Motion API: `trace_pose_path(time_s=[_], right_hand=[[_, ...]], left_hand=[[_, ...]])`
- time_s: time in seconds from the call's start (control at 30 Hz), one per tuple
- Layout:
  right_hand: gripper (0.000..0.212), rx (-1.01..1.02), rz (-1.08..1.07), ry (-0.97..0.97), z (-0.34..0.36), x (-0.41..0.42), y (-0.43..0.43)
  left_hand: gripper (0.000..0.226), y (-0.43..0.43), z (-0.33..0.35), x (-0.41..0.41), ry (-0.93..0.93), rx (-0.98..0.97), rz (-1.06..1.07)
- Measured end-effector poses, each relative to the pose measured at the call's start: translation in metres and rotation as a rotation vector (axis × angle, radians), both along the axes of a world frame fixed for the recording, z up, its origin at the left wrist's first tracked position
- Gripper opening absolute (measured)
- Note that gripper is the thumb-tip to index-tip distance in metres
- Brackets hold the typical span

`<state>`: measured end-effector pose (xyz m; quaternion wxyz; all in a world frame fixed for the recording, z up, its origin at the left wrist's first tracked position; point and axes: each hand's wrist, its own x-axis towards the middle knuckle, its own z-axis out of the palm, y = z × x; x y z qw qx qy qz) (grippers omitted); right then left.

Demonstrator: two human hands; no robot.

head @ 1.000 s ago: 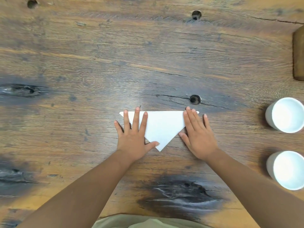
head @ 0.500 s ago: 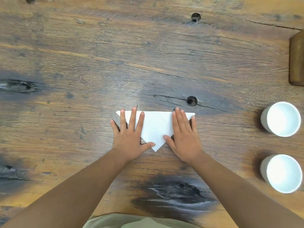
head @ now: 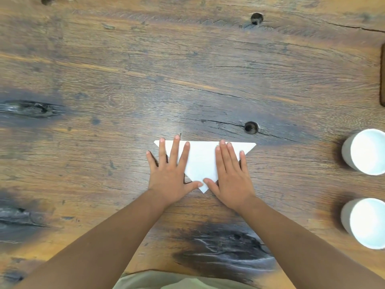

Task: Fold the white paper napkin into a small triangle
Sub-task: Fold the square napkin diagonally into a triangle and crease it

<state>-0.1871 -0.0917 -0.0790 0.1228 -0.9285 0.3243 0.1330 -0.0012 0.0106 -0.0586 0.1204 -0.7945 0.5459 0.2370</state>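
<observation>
Currently both hands flat on the folded napkin

Head view: white paper napkin [head: 201, 161] lies on the wooden table [head: 187, 80], a bit below frame centre, folded into a triangle. Long straight edge on the far side, tip pointing toward the person. Left hand [head: 169, 178] is spread flat, palm down, over the left part of the triangle. Its fingers are straight and fanned, reaching the far edge, with the little finger off the paper on bare wood. Right hand [head: 231, 180] is flat, palm down, over the right part, fingers straight and closer together, tips near the far edge. Neither hand curls round or pinches anything, both just press down. Left thumb [head: 193, 185] and right thumb [head: 210, 183] angle inward on the paper just above the near tip, very close, can't tell if touching. A strip of bare napkin shows between the hands, and both far corners stick out past the fingers. Dark knot hole [head: 251, 127] in the wood sits just beyond the napkin's far edge, toward the right. Two white cups stand on the right, well apart from the napkin: far cup [head: 366, 152] and near cup [head: 366, 223], both upright, partly cut by the frame edge. Dark brown object [head: 383, 76] at the right edge is mostly out of frame, can't tell what it is. Pale green cloth [head: 183, 282] at the bottom edge
</observation>
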Motion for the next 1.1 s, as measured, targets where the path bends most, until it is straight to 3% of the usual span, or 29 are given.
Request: trace_pose_path(time_s=[0.1, 0.27, 0.37, 0.93, 1.1], right_hand=[[0.091, -0.009, 0.004, -0.012, -0.003, 0.0, 0.0], [0.09, -0.013, 0.015, -0.028, -0.004, -0.002, 0.0], [0.089, -0.018, 0.021, -0.018, -0.004, -0.002, 0.0], [0.091, -0.027, 0.016, -0.003, -0.005, -0.001, 0.0], [0.091, -0.026, 0.016, 0.004, -0.005, -0.001, -0.001]], left_hand=[[0.107, -0.002, 0.008, 0.002, 0.016, -0.041, -0.02], [0.068, -0.013, 0.015, -0.02, 0.135, -0.144, -0.21], [0.068, -0.013, 0.008, -0.031, 0.151, -0.091, -0.282], [0.071, 0.021, -0.006, 0.043, 0.034, -0.118, -0.003], [0.071, 0.029, -0.004, 0.064, 0.033, -0.107, -0.062]])
